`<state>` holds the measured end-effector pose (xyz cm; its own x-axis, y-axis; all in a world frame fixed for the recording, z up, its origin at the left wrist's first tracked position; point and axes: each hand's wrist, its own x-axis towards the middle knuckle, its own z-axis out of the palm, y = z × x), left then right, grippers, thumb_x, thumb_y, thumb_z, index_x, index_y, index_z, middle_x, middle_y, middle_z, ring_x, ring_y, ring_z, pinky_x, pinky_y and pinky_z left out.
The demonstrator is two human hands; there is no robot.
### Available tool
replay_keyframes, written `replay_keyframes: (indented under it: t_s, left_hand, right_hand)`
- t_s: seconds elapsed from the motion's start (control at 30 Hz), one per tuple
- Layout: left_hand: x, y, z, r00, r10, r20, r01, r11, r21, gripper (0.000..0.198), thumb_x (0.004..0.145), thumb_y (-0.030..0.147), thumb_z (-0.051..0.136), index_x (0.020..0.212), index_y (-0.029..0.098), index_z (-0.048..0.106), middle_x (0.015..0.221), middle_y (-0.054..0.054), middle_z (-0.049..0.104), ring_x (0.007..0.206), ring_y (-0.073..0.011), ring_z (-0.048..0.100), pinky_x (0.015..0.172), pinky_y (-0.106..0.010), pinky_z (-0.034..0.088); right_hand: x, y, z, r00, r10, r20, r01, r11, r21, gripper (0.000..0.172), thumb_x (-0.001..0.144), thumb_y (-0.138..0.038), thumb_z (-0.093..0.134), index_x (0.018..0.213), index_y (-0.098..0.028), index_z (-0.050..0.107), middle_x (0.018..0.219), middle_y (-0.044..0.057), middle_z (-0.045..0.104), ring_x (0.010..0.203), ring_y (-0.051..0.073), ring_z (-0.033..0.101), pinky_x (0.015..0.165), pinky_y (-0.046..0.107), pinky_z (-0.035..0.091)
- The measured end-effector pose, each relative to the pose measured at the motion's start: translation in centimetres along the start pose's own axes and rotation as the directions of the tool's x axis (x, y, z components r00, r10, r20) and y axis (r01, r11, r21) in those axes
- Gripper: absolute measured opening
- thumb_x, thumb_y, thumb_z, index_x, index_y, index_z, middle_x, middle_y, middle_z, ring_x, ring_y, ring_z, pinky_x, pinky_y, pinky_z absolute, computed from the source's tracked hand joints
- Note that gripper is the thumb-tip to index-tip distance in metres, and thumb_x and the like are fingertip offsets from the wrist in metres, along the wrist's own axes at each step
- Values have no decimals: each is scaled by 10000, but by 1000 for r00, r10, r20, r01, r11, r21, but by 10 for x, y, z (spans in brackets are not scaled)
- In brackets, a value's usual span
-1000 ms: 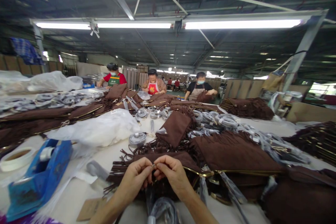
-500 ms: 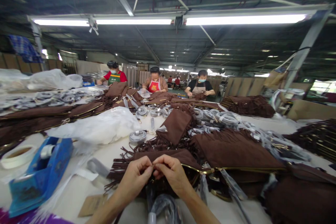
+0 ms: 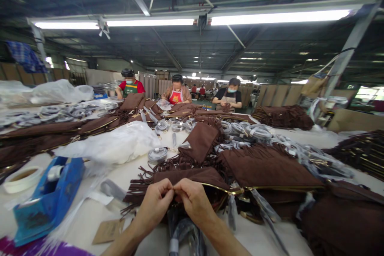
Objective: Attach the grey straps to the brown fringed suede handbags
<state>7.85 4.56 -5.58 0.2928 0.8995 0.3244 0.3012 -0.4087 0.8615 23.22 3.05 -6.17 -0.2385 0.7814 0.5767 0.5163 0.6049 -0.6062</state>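
Note:
My left hand [image 3: 157,200] and my right hand [image 3: 193,200] meet fingertip to fingertip at the near edge of a brown fringed bag [image 3: 192,175]. Both are closed in a pinch, and whatever lies between the fingers is hidden or too small to name. The bag's gold zipper [image 3: 217,187] runs out to the right from behind my right hand. Below my wrists lies a grey strap in clear plastic wrap [image 3: 187,234]. A brown cardboard tag [image 3: 108,231] rests on the table left of my left forearm.
A blue tape dispenser [image 3: 49,202] and a white tape roll [image 3: 23,179] stand at the left. White plastic bags [image 3: 120,144] lie behind them. More brown bags [image 3: 270,168] and wrapped straps [image 3: 157,155] cover the table. Several co-workers, one in a red apron [image 3: 176,97], are across it.
My fingertips stay together at the bag's edge, with my right fingers more tightly curled. The co-worker at the far right has brought their hands closer together. The view has shifted slightly.

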Motion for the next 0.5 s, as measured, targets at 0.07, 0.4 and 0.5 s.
replay_keyframes:
  t_s: [0.07, 0.4, 0.5]
  left_hand:
    - [1, 0, -1, 1000, -9, 18, 9, 1000, 12, 202, 758, 271, 501, 572, 194, 496, 496, 57, 427, 516, -118, 387, 511, -219, 285]
    - [5, 8, -24, 942, 216, 256, -270, 942, 198, 36, 751, 209, 534, 747, 194, 566, 807, 0, 541, 774, -166, 508, 727, -262, 402]
    - [1, 4, -28, 925, 172, 339, -291, 894, 340, 290, 638, 143, 527, 918, 215, 509, 928, -3, 535, 849, -184, 495, 773, -284, 406]
  right_hand:
    - [1, -4, -1, 1000, 10, 3, -10, 1000, -15, 257, 900, -154, 446, 769, -191, 664, 670, 2, 633, 636, 139, 570, 636, 241, 420]
    - [-88, -28, -8, 918, -197, 344, 374, 719, -586, 197, 867, -358, 619, 745, -204, 605, 729, 5, 664, 668, 174, 587, 575, 259, 424]
    - [-112, -8, 8, 918, -170, 358, 380, 633, -675, 154, 874, -308, 619, 767, -197, 618, 832, 15, 696, 808, 204, 612, 684, 306, 476]
